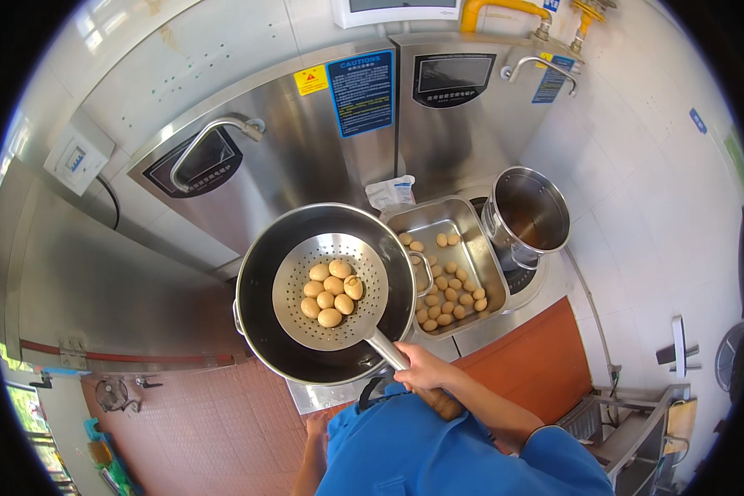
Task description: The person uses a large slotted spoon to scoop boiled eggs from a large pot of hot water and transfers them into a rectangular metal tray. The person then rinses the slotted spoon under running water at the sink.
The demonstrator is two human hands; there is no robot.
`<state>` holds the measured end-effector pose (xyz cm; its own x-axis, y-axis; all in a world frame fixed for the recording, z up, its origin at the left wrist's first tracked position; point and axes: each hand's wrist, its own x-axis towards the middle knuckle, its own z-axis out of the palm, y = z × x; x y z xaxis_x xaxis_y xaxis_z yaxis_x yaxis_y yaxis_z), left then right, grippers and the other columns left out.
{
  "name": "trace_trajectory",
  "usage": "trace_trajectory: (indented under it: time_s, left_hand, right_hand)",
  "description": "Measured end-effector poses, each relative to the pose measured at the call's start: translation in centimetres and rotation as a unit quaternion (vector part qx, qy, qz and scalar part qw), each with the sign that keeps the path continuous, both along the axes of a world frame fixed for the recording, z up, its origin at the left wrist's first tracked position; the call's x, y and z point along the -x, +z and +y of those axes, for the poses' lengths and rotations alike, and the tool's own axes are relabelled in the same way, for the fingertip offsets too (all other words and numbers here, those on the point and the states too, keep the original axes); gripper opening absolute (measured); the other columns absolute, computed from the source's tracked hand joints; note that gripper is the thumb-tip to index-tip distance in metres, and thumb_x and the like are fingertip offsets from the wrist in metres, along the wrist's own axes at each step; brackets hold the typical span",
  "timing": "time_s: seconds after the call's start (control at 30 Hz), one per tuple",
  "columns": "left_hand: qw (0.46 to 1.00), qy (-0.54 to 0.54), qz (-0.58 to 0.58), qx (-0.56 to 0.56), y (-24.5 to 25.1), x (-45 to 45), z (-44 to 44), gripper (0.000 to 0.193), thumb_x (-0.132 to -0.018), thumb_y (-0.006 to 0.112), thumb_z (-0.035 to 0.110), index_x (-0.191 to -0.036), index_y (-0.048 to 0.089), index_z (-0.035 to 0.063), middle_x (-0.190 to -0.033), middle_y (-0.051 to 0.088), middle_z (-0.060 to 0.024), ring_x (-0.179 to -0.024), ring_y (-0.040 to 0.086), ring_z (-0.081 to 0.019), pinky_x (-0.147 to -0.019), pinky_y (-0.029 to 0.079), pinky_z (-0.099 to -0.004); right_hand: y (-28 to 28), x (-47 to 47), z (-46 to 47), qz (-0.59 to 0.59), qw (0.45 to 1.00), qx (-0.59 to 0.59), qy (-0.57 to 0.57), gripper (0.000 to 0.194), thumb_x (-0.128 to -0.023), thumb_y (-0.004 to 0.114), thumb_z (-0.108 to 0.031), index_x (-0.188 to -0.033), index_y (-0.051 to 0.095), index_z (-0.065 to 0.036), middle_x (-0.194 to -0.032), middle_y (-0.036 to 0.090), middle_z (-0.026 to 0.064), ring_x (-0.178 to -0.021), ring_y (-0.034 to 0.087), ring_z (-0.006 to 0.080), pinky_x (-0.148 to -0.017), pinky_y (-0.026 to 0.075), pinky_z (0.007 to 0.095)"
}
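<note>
My right hand (426,368) grips the metal handle of a large perforated stainless steel strainer ladle (294,310), near its wooden grip end. Several light-brown eggs (333,286) are heaped in the ladle's bowl, and one at the right looks cracked. Beneath the ladle is a wide, deep stainless steel pot (257,266) with dark contents or a dark interior. My left hand (316,425) hangs low beside my blue shirt; its fingers are partly hidden, and I see nothing held in it. More eggs (449,294) lie in a rectangular steel pan (496,263) to the pot's right.
A tall steel stockpot (555,242) with brown liquid stands on the right burner. A white packet (392,192) leans behind the pan. Swivel taps (198,146) project from the steel back panel. A metal rack (642,428) is at lower right.
</note>
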<state>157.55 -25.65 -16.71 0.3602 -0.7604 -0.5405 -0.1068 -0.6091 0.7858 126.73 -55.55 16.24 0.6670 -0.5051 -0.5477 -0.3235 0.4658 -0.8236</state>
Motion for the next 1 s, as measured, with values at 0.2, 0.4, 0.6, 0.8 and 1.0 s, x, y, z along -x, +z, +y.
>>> trace_trajectory:
  time_s: [0.2,0.4,0.6,0.8,1.0]
  left_hand:
    - [0.999,-0.029,-0.022,-0.038,3.0,-0.3,-1.8,0.02,-0.089,0.062,0.009,-0.102,0.062,-0.0058,-0.084,0.067,-0.013,-0.07,0.065,-0.0211,-0.06,0.053,-0.0311]
    - [0.987,0.089,-0.003,-0.13,8.7,1.0,-4.9,0.018,-0.088,0.063,0.01,-0.098,0.063,-0.0044,-0.083,0.067,-0.0118,-0.069,0.065,-0.0185,-0.061,0.052,-0.0302]
    - [0.997,0.019,-0.046,-0.063,6.1,-0.2,-3.6,0.023,-0.087,0.065,0.015,-0.099,0.066,-0.0042,-0.081,0.068,-0.0092,-0.073,0.065,-0.017,-0.064,0.052,-0.0292]
    - [0.973,-0.171,-0.157,-0.013,0.9,-2.8,-0.7,0.027,-0.084,0.068,0.019,-0.099,0.069,-0.0031,-0.082,0.07,-0.008,-0.073,0.064,-0.0143,-0.064,0.051,-0.0286]
    - [0.959,-0.209,-0.188,-0.038,1.7,-2.5,-2.5,0.025,-0.085,0.067,0.021,-0.097,0.068,-0.0015,-0.079,0.07,-0.0093,-0.072,0.065,-0.0168,-0.065,0.052,-0.0309]
  right_hand:
    - [3.3,0.3,-0.3,-0.091,0.995,0.031,-0.017,0.052,-0.08,0.058,0.0,-0.131,0.044,0.0,-0.073,0.057,0.0064,-0.054,0.058,0.0136,-0.05,0.048,0.0299]
    - [3.9,0.1,-1.3,-0.071,0.994,0.084,-0.01,0.054,-0.079,0.059,-0.001,-0.131,0.043,0.0,-0.073,0.059,0.0083,-0.053,0.058,0.014,-0.049,0.049,0.0309]
    - [0.1,0.3,-1.2,0.006,0.998,0.059,0.006,0.048,-0.078,0.06,0.0,-0.124,0.047,0.002,-0.069,0.059,0.0087,-0.052,0.059,0.0153,-0.047,0.049,0.0326]
    - [0.2,2.1,-1.1,-0.053,0.997,0.032,-0.052,0.046,-0.078,0.06,0.002,-0.122,0.047,0.003,-0.07,0.059,0.0088,-0.052,0.059,0.015,-0.047,0.049,0.0321]
    - [4.5,6.8,-2.3,-0.121,0.986,0.035,-0.111,0.052,-0.079,0.06,0.002,-0.129,0.045,0.002,-0.072,0.058,0.007,-0.053,0.056,0.0134,-0.049,0.047,0.0305]
